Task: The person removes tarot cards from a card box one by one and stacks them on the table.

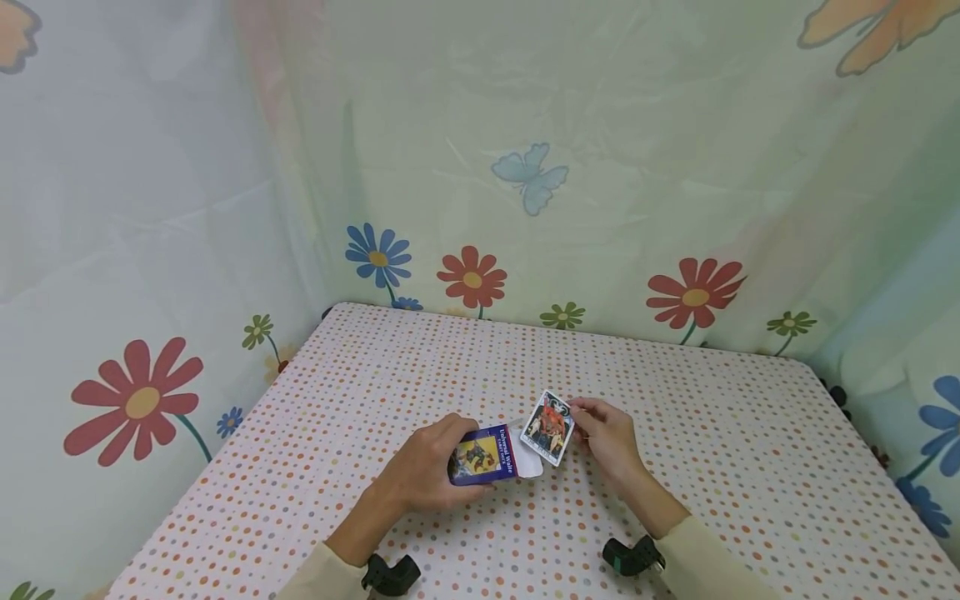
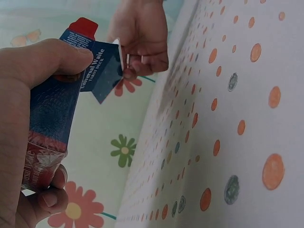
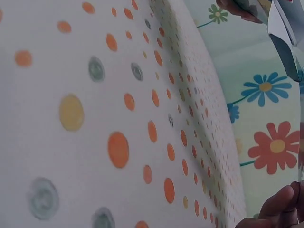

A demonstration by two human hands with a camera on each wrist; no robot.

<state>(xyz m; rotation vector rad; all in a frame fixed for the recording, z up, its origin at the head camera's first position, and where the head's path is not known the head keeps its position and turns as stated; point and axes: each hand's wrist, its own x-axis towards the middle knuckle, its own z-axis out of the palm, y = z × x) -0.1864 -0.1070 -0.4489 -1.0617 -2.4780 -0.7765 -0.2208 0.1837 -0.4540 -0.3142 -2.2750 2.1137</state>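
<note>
My left hand (image 1: 429,468) grips a dark blue tarot deck box (image 1: 480,457), thumb on top and fingers beneath, above the table. The box lies on its side with its end flap (image 1: 529,460) open toward the right. Close by that opening, my right hand (image 1: 609,437) pinches a white-bordered tarot card (image 1: 547,429) at its right edge, picture side up. Seen from the left wrist, the thumb presses the box (image 2: 54,109) and the right hand (image 2: 145,35) is just past its far end. In the right wrist view, the right fingertips (image 3: 280,206) show only at the corner.
The table (image 1: 420,358) wears a white cloth with coloured dots. Curtains printed with flowers and a butterfly (image 1: 531,177) surround it at the back and sides. A dark wrist-worn device (image 1: 392,575) sits at the left cuff, another (image 1: 632,556) at the right.
</note>
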